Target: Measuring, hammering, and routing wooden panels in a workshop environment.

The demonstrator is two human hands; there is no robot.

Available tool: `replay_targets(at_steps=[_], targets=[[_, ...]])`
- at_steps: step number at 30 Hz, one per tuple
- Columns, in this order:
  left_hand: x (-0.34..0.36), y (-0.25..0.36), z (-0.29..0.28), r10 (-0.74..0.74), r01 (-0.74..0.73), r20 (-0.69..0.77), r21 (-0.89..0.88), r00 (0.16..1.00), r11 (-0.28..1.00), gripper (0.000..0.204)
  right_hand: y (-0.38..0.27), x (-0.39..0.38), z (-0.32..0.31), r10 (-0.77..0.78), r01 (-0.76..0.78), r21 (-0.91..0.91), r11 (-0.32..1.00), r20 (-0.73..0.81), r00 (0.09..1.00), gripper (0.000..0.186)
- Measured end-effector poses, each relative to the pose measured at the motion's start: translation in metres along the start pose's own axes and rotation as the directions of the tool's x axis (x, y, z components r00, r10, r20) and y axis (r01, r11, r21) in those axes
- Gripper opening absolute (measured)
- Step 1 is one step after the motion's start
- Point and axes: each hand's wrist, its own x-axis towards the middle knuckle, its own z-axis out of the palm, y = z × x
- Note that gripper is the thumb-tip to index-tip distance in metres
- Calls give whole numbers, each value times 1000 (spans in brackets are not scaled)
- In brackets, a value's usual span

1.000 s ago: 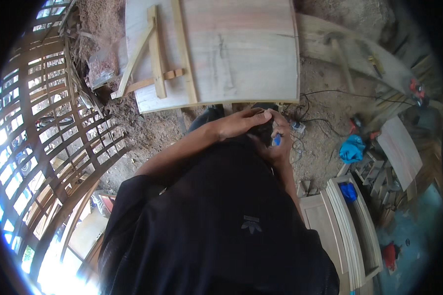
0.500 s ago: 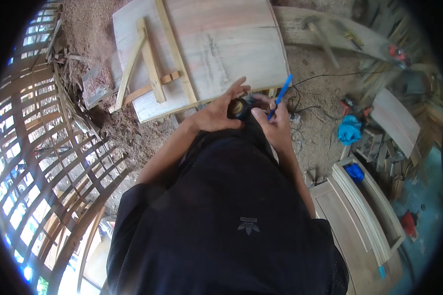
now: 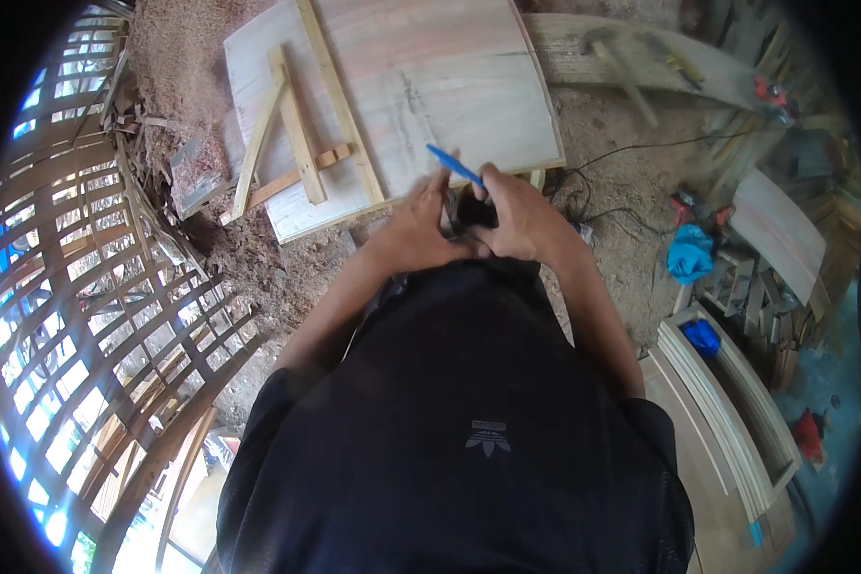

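Both of my hands are together just beyond the front of my dark shirt. My left hand (image 3: 413,232) curls round the left side of a dark round thing (image 3: 474,214), mostly hidden between my palms; it looks like a tape measure, but its kind is unclear. My right hand (image 3: 521,218) closes in from the other side and grips a blue pen (image 3: 454,165), which slants up to the left above my fingers. Beyond my hands lies a large pale plywood board (image 3: 459,96) with wood strips (image 3: 340,100) on it.
At left stands a wooden lattice (image 3: 77,277). On the right are a long wooden frame (image 3: 717,402), a turquoise bag (image 3: 690,256) and a black cord (image 3: 622,153) on the sawdust-covered ground. A hammer (image 3: 622,77) rests on a plank at the far right.
My right hand has moved left and turned over the dark round thing, swinging the pen from an up-right slant to an up-left one. The left hand's fingers have drawn in.
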Motion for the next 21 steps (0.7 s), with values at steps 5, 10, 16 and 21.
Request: replay_targets(at_steps=[5,10,16,21], targets=[[3,-47,3,113,74,349,-480,930,874,73,-17,-3,4,-199,208,-46,977,162,967,44],[5,-61,4,15,379,505,-668,863,640,56,-9,-4,23,-287,306,-190,933,120,950,42],[7,-44,20,-127,325,301,-835,945,444,53,2,-8,17,-225,225,36,974,8,974,42],[19,-63,27,70,165,244,-813,967,559,54,49,-2,33,-64,173,320,931,-321,945,33]])
